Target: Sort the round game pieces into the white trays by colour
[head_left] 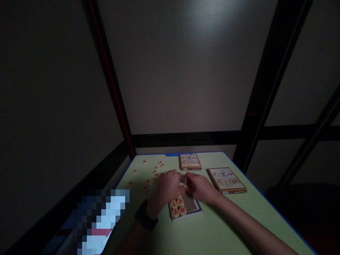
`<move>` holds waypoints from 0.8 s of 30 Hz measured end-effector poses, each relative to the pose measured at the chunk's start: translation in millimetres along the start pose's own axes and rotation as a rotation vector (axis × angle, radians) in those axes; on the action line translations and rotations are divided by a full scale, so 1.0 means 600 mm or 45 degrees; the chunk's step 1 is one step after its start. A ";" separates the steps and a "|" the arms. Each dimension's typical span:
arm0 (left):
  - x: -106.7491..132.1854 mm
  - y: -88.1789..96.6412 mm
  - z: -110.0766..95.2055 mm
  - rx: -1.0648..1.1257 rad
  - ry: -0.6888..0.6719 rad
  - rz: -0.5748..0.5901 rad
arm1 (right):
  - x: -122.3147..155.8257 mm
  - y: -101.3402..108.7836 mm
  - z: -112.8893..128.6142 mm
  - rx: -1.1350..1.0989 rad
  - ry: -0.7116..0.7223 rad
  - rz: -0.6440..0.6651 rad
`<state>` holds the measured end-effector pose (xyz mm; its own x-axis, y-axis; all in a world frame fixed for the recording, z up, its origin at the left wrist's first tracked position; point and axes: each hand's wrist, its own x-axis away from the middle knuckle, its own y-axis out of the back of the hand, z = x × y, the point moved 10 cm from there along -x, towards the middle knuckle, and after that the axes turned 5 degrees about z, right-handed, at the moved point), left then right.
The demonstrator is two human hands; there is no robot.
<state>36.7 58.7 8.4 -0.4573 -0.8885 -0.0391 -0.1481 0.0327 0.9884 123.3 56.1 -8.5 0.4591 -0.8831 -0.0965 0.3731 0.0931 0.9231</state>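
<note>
An open shallow box (191, 202) lies below my hands, with several round Chinese chess pieces (174, 204) with red characters set in rows at its near left. My left hand (171, 184), a dark band on its wrist, curls over the box's left side. From the right, my right hand (198, 186) meets it with bent fingers. Small pale Chinese chess pieces (182, 185) show between the fingertips of both hands. The hands cover the far part of the box. Past my left hand, loose Chinese chess pieces (155, 171) are scattered over the table.
A green table (212, 226) with a blue edge stands against wall panels. Two closed Chinese chess boxes lie on it, one at the back (190, 161) and one at the right (226, 180). A blurred-out bright patch (103, 219) is at the lower left.
</note>
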 end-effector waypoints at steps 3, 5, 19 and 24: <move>-0.006 0.034 0.059 0.011 0.094 -0.052 | 0.000 0.000 -0.001 -0.025 0.009 -0.007; -0.014 0.059 0.110 -0.011 0.208 -0.078 | 0.000 0.001 0.000 -0.045 0.020 -0.004; -0.148 0.004 0.212 -0.155 0.199 0.152 | 0.007 0.026 0.008 -0.132 0.071 -0.063; -0.154 0.000 0.221 -0.192 0.182 0.189 | 0.005 0.027 -0.003 -0.133 0.038 -0.072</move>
<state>-37.3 201.7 -7.1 -0.3341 -0.9350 0.1189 0.0492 0.1087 0.9929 132.0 55.9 5.8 0.4584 -0.8743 -0.1596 0.4802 0.0925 0.8723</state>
